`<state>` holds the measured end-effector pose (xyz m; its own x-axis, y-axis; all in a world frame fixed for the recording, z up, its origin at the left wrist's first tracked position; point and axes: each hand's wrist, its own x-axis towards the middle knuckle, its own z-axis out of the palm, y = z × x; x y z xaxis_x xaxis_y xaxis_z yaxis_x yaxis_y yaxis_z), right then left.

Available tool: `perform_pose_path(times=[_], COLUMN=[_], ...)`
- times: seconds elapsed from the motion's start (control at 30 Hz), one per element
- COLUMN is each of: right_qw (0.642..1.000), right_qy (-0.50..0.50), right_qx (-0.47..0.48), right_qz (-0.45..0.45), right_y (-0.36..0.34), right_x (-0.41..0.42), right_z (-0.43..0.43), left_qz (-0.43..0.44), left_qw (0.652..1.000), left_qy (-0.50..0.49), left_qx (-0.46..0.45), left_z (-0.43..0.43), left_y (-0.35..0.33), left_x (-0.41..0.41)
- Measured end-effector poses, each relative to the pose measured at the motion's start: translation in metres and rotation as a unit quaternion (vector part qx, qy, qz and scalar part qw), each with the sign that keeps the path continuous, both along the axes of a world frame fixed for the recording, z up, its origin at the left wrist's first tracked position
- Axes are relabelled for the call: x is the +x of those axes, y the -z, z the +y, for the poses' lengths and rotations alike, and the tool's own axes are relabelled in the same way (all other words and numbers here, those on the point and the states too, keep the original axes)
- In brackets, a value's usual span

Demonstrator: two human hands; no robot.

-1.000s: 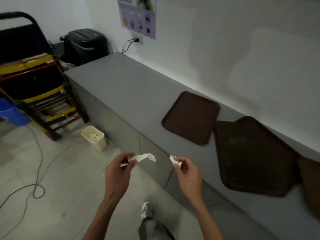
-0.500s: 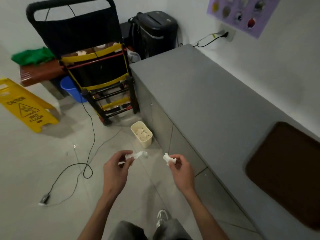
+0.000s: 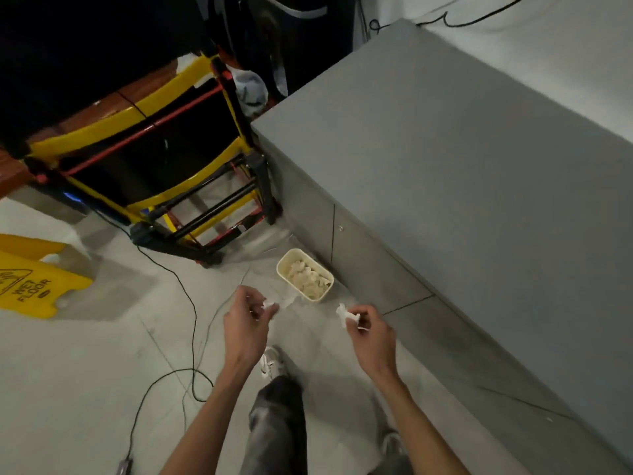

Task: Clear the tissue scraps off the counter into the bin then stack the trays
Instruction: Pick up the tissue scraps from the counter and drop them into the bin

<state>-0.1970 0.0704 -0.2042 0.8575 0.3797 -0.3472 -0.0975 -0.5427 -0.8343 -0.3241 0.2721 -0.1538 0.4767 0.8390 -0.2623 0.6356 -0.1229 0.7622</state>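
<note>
Head view: both hands are holding tissue above the floor, just short of the bin.

The left hand (image 3: 245, 323) is pinching a tissue scrap (image 3: 270, 305) between thumb and curled fingers; blur is smearing the scrap's far end, so its outline is hard to make out. The right hand (image 3: 371, 334) is pinching a second scrap (image 3: 346, 315) at its fingertips, part of it hiding behind the fingers. The hands are hanging apart from each other, both near the bin (image 3: 280, 270). The bin is standing on the floor against the foot of the grey counter (image 3: 462, 149) and is holding pale crumpled pieces. The counter is running out of frame at the right. A black cable (image 3: 194, 317) is lying on the floor. The left edge is cutting off a yellow wet-floor sign (image 3: 30, 282). Darkness is swallowing the top of the yellow-and-black cart (image 3: 154, 159).
</note>
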Motion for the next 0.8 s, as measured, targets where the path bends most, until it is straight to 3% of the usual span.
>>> perform_pose_path(times=[0.27, 0.57, 0.8], right_qw=[0.992, 0.99, 0.985], right_qy=[0.1, 0.061, 0.028], right_qx=[-0.06, -0.109, -0.162], right_qz=[0.055, 0.063, 0.043], right_y=[0.105, 0.255, 0.359], right_x=[0.014, 0.052, 0.07], right_z=[0.125, 0.199, 0.218], left_qz=[0.069, 0.084, 0.124], left_qw=[0.99, 0.98, 0.963], left_qy=[0.118, 0.165, 0.236], left_qx=[-0.04, -0.068, -0.035], left_z=[0.132, 0.179, 0.18], left_y=[0.122, 0.285, 0.403], left_x=[0.07, 0.133, 0.157])
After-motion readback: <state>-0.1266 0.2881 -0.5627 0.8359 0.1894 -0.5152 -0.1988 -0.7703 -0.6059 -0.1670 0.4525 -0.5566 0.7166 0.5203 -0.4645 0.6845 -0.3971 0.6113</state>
